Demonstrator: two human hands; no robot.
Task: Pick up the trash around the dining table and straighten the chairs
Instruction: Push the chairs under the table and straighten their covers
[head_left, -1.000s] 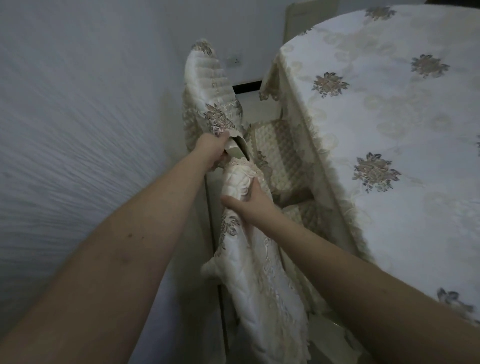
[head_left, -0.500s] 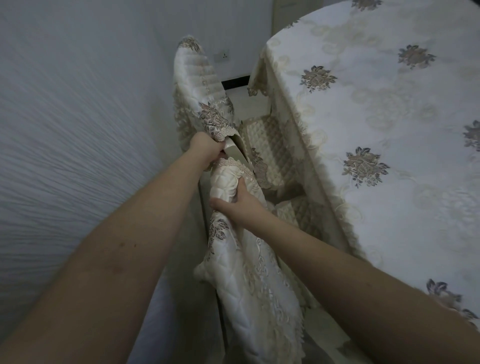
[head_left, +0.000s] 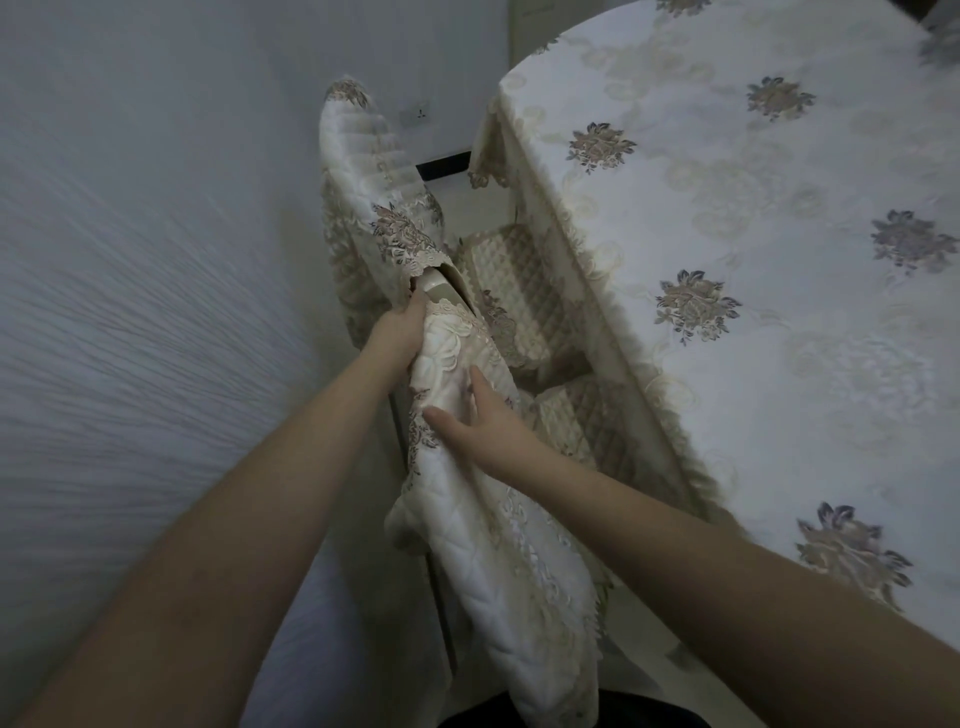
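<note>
A pale textured wall (head_left: 130, 312) fills the space left of both hands. Nearest, the right hand (head_left: 480, 421) lies with fingers straight, pressing on the cream quilted lace-trimmed cover of the near chair back (head_left: 498, 545). Just beyond it, the left hand (head_left: 397, 327) grips that cover's top edge. Farther on stands a second covered chair back (head_left: 374, 176). Right of the hands, quilted seat cushions (head_left: 519, 291) sit tucked beside the surface under its floral cream tablecloth (head_left: 753, 260).

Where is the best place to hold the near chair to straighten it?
Probably the top rail of the near chair, reached from above on the wall side. The quilted cover is loose there, and the left hand already grips that edge.
</note>
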